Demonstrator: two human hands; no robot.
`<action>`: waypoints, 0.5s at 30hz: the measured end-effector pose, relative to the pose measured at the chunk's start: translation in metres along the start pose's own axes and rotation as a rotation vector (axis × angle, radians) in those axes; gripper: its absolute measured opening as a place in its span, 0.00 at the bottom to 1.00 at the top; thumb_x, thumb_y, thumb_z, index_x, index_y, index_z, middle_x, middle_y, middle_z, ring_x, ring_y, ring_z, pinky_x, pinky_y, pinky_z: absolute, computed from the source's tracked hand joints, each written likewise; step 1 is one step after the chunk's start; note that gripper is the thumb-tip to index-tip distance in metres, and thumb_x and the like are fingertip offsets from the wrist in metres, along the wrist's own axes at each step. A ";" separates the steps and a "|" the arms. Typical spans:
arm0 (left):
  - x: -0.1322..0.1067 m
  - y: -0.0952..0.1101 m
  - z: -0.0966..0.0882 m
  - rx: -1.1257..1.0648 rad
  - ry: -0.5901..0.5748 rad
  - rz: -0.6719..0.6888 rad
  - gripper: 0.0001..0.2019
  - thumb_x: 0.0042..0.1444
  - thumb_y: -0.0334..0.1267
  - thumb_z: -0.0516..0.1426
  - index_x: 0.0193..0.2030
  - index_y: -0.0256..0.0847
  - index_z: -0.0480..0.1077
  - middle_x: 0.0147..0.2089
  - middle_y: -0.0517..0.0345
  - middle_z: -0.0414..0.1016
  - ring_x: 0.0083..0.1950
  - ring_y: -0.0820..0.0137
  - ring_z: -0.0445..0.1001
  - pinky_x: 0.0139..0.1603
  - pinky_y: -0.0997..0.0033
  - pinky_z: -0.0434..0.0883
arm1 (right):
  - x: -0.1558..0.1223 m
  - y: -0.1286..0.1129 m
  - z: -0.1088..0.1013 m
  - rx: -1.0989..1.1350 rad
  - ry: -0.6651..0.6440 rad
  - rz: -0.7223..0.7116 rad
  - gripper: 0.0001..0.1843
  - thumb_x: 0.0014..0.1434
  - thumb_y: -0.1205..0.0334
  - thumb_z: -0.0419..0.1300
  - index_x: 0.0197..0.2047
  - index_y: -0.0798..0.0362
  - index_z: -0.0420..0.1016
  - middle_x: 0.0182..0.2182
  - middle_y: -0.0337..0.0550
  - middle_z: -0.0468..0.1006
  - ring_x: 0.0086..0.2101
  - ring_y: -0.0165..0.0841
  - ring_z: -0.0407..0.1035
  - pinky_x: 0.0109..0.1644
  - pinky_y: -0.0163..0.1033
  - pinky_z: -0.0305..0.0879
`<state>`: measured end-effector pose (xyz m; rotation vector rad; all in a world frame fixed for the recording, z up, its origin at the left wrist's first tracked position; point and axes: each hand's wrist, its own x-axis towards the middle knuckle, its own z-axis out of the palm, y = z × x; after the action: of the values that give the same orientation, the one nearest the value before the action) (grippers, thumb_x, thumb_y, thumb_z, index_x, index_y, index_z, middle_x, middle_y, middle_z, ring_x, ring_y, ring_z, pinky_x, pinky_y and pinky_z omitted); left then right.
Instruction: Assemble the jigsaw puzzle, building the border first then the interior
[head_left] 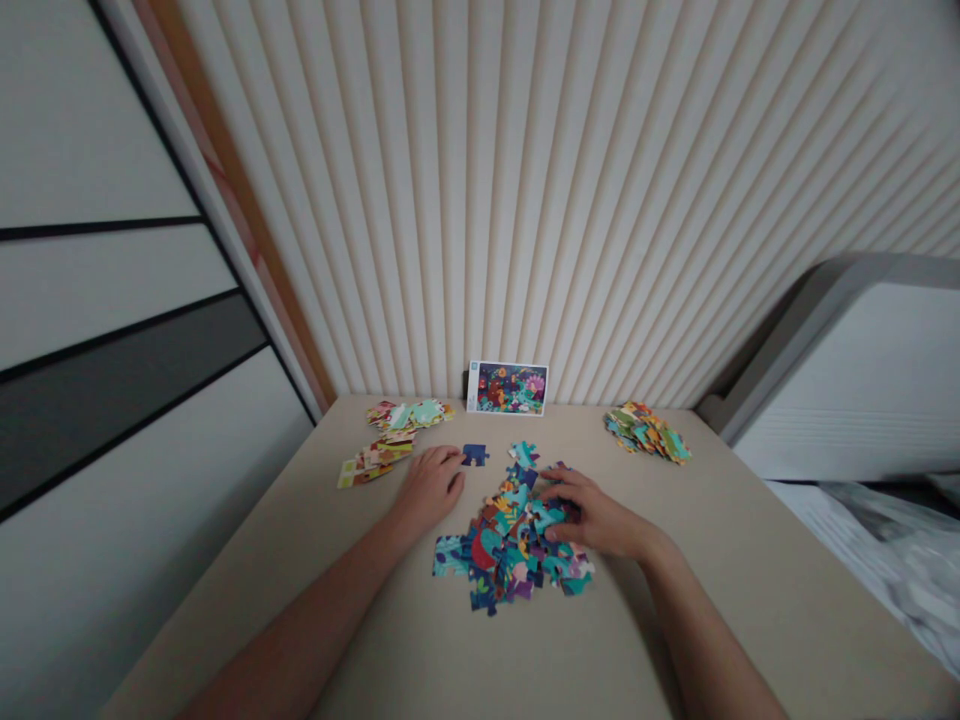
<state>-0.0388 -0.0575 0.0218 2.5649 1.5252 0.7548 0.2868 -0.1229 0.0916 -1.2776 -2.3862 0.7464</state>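
My left hand lies on the table with its fingers loosely stretched, the fingertips at the left edge of a dark blue puzzle piece. A heap of mixed puzzle pieces in teal, blue, red and purple is spread between my hands. Over the right side of this heap my right hand reaches in, its fingers apart and touching pieces; some pieces are hidden beneath it. Just above the heap sits a light teal piece. At the heap's left edge is a teal patterned piece.
A picture card leans upright against the pleated curtain at the back. Another group of pieces lies at the back left, and a further pile at the back right. Clear plastic wrapping is beside the table.
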 end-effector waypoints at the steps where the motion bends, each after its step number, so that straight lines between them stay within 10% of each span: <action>1: 0.000 0.000 0.000 0.001 0.001 0.002 0.16 0.64 0.35 0.55 0.57 0.44 0.74 0.57 0.49 0.74 0.59 0.57 0.70 0.59 0.55 0.67 | 0.002 -0.001 0.001 0.004 0.012 -0.016 0.25 0.57 0.47 0.69 0.57 0.42 0.78 0.66 0.49 0.68 0.66 0.49 0.59 0.70 0.56 0.53; 15: -0.006 0.034 -0.027 -0.077 0.010 0.248 0.14 0.66 0.41 0.55 0.55 0.43 0.74 0.55 0.48 0.76 0.57 0.57 0.72 0.59 0.52 0.66 | 0.012 -0.003 0.010 0.170 0.050 -0.100 0.17 0.60 0.53 0.69 0.51 0.48 0.79 0.46 0.45 0.81 0.46 0.39 0.74 0.53 0.42 0.66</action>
<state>-0.0253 -0.0855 0.0532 2.7260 1.1673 0.8331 0.2730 -0.1174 0.0855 -1.0884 -2.2740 0.8560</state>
